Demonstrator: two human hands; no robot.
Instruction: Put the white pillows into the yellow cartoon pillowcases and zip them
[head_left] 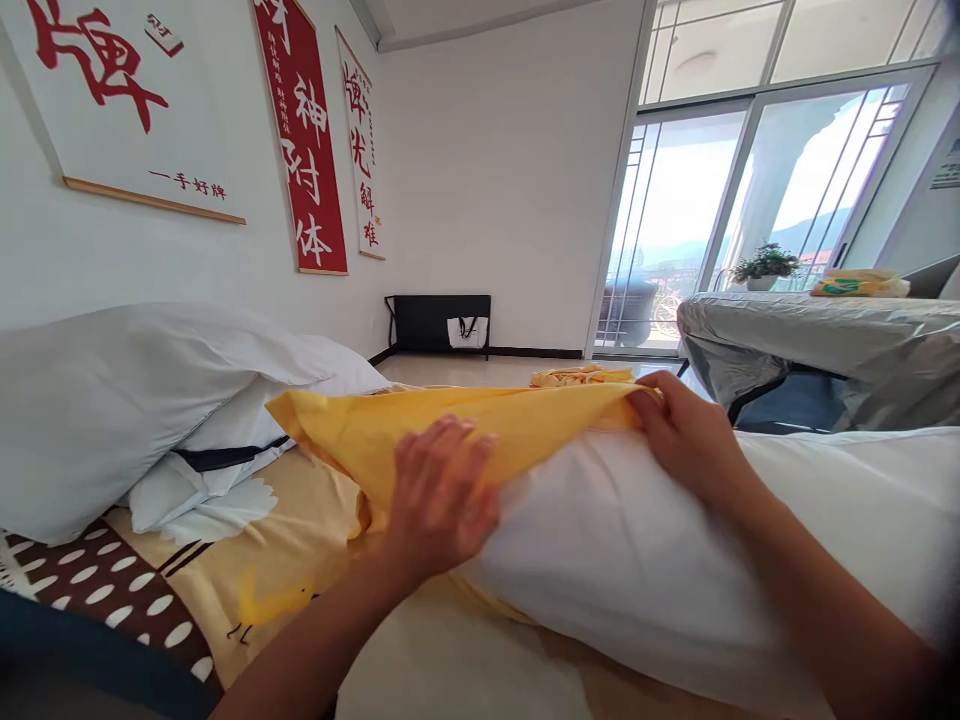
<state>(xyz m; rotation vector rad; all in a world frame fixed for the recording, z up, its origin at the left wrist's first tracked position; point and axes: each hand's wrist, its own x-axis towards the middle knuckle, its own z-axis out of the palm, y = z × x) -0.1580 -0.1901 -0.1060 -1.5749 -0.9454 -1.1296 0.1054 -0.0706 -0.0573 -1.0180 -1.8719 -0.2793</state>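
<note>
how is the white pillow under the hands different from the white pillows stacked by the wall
The white pillow lies across the front with a yellow pillowcase partly over its end; the stacked pillows carry no yellow cover. The left hand presses on the yellow pillowcase and the right hand pinches its edge; no hand touches the stacked pillows. One stacked pillow shows a dark stripe; the front one looks plain. Both are white and lie on the bed.

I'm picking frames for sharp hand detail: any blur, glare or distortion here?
Head view: the left hand is motion-blurred on the yellow pillowcase; the right hand is sharper; the glass doors are overexposed; wide-angle distortion tilts the wall scrolls.
</note>
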